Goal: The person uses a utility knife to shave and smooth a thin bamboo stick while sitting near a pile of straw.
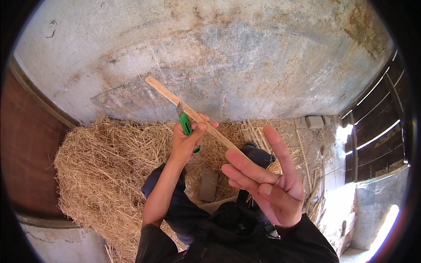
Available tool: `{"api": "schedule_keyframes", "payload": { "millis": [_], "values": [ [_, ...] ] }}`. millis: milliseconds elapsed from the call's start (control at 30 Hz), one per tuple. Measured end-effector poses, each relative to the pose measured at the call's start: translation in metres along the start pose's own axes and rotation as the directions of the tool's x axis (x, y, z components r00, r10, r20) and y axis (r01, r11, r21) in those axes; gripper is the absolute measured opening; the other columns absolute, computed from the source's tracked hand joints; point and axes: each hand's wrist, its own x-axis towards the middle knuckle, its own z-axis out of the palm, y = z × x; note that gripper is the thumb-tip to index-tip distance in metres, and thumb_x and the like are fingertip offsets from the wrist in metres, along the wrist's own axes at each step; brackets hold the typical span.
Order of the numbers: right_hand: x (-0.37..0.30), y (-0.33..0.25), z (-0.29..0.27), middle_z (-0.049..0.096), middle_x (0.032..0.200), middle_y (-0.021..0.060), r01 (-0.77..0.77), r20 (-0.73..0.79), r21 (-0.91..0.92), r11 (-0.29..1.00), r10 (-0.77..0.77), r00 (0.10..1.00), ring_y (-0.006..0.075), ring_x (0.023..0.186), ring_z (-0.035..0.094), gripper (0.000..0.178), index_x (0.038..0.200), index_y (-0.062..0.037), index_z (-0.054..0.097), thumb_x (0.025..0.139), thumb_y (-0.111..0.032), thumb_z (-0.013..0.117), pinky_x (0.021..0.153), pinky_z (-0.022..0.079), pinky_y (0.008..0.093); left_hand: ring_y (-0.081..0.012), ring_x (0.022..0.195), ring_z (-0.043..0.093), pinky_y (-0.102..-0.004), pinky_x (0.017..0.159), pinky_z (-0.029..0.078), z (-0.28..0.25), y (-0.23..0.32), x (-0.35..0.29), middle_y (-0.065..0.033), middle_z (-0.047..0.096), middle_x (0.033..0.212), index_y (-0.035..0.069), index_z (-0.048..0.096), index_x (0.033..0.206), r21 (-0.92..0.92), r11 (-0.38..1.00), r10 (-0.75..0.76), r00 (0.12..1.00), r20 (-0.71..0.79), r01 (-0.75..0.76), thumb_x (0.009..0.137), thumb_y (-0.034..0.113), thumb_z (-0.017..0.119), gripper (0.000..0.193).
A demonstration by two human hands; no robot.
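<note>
The left hand (186,140) is gripping a green utility knife (186,124), its blade lying against a thin wooden strip (193,115). The right hand (267,184) is supporting the strip's near end, fingers spread. Shaving seems barely begun; no curls are showing above the straw pile (101,166).

A large heap of dry yellow straw (101,175) lies against a stained grey plaster wall (228,57). A flat grey stone block (208,186) rests near it, with dark wooden slats (377,136) at right.
</note>
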Motion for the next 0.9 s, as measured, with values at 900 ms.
{"api": "schedule_keyframes", "payload": {
  "millis": [900],
  "values": [
    [-0.0002,0.0087,-0.0019,0.057,0.143,0.0462,0.009,-0.025,-0.005,1.0,-0.009,1.0,0.0563,0.145,0.051,0.087,0.174,-0.0093,-0.006,0.111,-0.004,0.053,0.122,0.037,0.0726,-0.0036,0.048,0.039,-0.023,0.046,0.032,-0.0052,-0.0008,-0.0014,-0.0197,0.081,0.108,0.008,0.067,0.126,0.021,0.999,0.032,0.999,0.002,-0.032,0.108,0.023,0.072,0.025]
  ]
}}
